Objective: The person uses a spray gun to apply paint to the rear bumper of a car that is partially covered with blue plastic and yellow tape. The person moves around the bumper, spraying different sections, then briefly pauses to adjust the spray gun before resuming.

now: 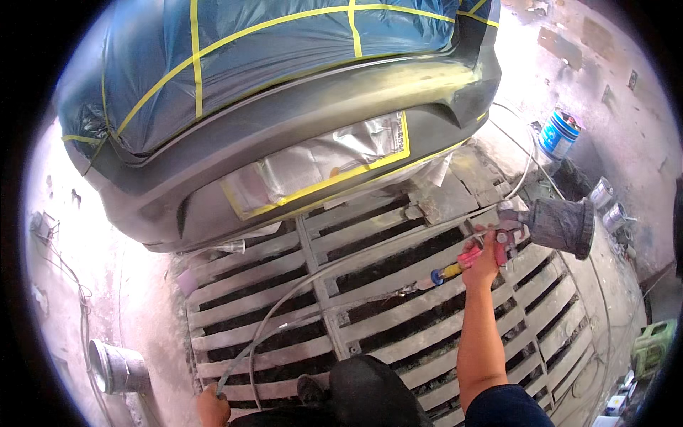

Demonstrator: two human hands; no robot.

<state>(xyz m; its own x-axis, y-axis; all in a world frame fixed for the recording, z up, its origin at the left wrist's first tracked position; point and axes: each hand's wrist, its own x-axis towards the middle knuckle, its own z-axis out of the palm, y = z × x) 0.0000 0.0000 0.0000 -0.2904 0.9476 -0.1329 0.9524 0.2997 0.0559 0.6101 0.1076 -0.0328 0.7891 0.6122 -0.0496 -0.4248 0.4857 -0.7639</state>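
A grey car rear bumper (149, 199) stands ahead, its middle covered by silver masking (306, 164) edged with yellow tape, under blue plastic sheeting (270, 64). My right hand (481, 260) grips a spray gun (506, 242) with a dark cup (555, 228), held low at the right beside the bumper; a blue-and-yellow fitting (445, 274) joins its hose. At the lower left, my left hand (213, 406) is closed round the grey air hose (249, 345), which runs across toward the gun.
Slatted metal grating (363, 313) lies underfoot. A blue bucket (558, 135) and small cans (610, 213) stand along the right, with a green jerrycan (651, 352) lower down. A metal bucket (117, 366) lies at the lower left. Loose cables run along both sides.
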